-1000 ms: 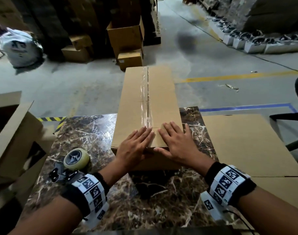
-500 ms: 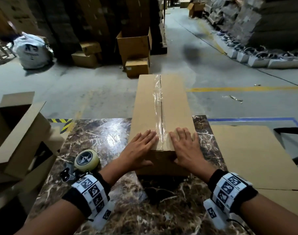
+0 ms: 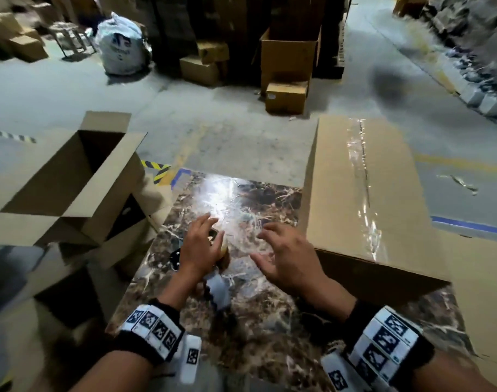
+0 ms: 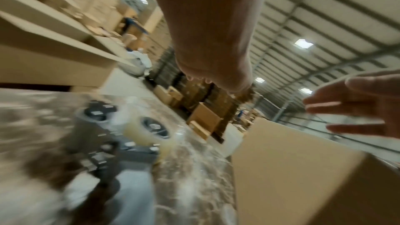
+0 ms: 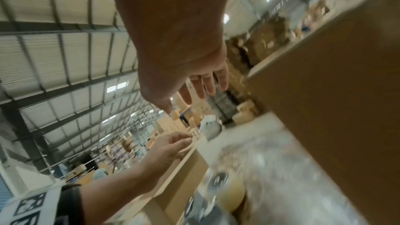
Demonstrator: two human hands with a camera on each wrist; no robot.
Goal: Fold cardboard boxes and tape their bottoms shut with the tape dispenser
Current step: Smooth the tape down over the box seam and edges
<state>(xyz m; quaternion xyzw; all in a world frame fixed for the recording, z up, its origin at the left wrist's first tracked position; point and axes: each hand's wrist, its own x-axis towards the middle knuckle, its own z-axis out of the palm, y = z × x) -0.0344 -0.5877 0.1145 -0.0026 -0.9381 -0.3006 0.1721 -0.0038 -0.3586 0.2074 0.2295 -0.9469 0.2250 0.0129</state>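
Glossy marble table (image 3: 258, 306); matt cardboard box (image 3: 338, 199).

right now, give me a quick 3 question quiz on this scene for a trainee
1. True or false: the taped box has tape along its seam.
2. Which hand hovers over the tape dispenser? A. left hand B. right hand
3. Fill in: the dispenser lies on the ____ table.

Key: 1 true. 2 A. 3 marble.
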